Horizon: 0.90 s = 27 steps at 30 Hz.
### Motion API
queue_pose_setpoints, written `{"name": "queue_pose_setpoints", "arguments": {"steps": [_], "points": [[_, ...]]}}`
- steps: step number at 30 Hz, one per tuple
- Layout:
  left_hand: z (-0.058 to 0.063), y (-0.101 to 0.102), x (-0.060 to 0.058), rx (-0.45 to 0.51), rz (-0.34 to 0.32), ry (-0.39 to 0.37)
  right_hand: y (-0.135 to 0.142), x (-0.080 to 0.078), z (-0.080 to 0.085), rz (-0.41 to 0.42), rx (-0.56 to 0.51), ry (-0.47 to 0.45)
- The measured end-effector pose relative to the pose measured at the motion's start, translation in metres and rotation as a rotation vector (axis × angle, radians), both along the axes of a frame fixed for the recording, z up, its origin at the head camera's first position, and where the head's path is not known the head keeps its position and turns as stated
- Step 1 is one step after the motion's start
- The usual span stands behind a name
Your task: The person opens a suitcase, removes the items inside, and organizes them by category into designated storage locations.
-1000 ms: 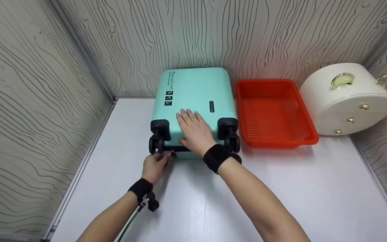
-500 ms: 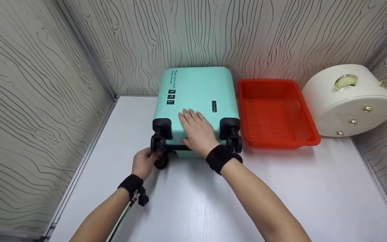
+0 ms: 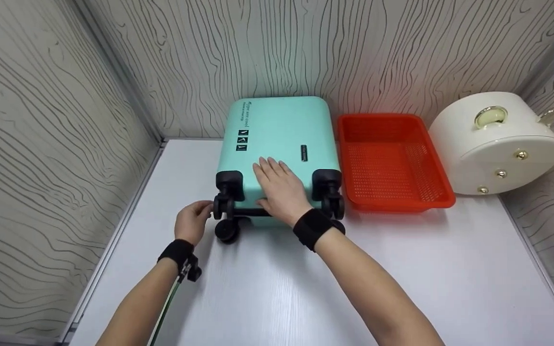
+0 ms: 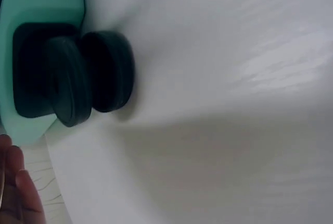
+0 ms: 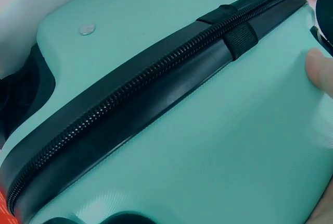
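A mint-green hard-shell suitcase lies flat, its black wheels facing me. My right hand rests with straight fingers on its upper shell; the right wrist view shows its thumb at the shell's edge. Round the suitcase's side runs a black zipper, its teeth meshed along the visible stretch. At the suitcase's left wheel-end corner, my left hand pinches the zipper pull, which the fingers hide. In the left wrist view, the left fingers appear beside a wheel corner.
A red plastic basket stands right of the suitcase. Beyond it, a round cream case with gold handles leans at the back right corner. Patterned panels enclose the white table at the back and sides.
My left hand has moved left along the suitcase's wheel end, past the left wheels to the corner, uncovering the lower wheel. My right hand stays on the shell.
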State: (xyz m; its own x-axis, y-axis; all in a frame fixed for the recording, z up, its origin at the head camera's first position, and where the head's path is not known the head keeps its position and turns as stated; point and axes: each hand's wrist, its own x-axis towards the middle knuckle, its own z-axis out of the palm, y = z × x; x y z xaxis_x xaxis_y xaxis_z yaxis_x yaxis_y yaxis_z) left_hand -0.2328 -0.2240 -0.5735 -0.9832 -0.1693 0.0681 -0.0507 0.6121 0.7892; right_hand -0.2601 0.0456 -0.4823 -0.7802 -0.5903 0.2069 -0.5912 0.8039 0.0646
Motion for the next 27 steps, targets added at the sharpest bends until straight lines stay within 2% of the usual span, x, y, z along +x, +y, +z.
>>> {"name": "queue_pose_setpoints", "arguments": {"steps": [8, 14, 20, 27], "points": [[0.003, -0.006, -0.019, 0.019, 0.007, -0.025, -0.004, 0.002, -0.002, -0.016, 0.021, -0.016], [0.003, -0.008, -0.031, -0.023, 0.017, -0.022, -0.007, 0.004, -0.003, -0.012, 0.017, -0.015], [0.003, -0.007, -0.036, -0.01, 0.005, -0.04, -0.006, 0.004, -0.002, -0.026, 0.021, -0.002], [0.009, 0.001, -0.039, -0.024, -0.004, -0.034, -0.003, 0.003, -0.003, -0.035, 0.02, 0.0]]}}
